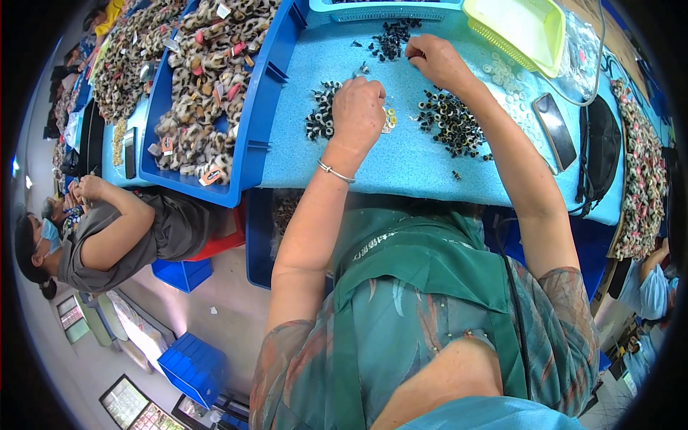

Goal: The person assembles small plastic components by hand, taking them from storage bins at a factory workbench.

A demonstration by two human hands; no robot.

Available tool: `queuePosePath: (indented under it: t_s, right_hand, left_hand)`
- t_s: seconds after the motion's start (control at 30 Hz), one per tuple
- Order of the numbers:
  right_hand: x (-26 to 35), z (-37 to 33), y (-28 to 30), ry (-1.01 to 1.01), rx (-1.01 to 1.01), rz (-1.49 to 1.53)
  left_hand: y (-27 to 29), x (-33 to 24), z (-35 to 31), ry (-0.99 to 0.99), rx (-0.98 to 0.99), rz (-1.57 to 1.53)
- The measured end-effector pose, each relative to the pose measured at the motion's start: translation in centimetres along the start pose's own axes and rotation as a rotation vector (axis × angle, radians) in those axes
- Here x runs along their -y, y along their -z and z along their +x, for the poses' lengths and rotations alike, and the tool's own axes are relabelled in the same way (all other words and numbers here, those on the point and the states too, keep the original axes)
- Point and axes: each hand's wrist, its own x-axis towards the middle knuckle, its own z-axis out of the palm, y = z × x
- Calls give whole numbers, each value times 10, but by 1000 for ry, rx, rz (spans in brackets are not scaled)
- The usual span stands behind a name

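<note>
head-worn fisheye, looking steeply down, close over blue worktable (430,161)

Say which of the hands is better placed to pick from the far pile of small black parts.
Right, probably: the right hand already rests beside the far black pile; the left hand sits nearer.

Light blue table (401,168), pale floor (229,308)

Light blue table top (401,161); small black ring-shaped parts (451,122) in piles, a few with pale centres; deep blue crate (254,129) full of tan-and-dark spotted plush pieces (208,79) with red and white tags. Yellow-green basket (527,29), black phone (555,130), black pouch (600,147). Silver bangle (335,172) on the wrist, teal-green apron (423,265) over a teal blouse (566,337) with rust leaf print.
</note>
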Motion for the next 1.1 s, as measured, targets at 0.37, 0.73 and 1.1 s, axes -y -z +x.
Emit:
queuePosePath:
  t_s: [0.37, 0.73, 1.1]
  right_hand:
    - [75, -84, 35, -277, 127, 928]
    - [87, -95, 43, -237, -25, 855]
    - [86, -106, 44, -200, -8, 613]
  left_hand:
    - [14, -25, -18, 453, 43, -1142]
    - [11, -52, -39, 401, -46, -1182]
    - [-5, -63, -54, 638, -43, -1549]
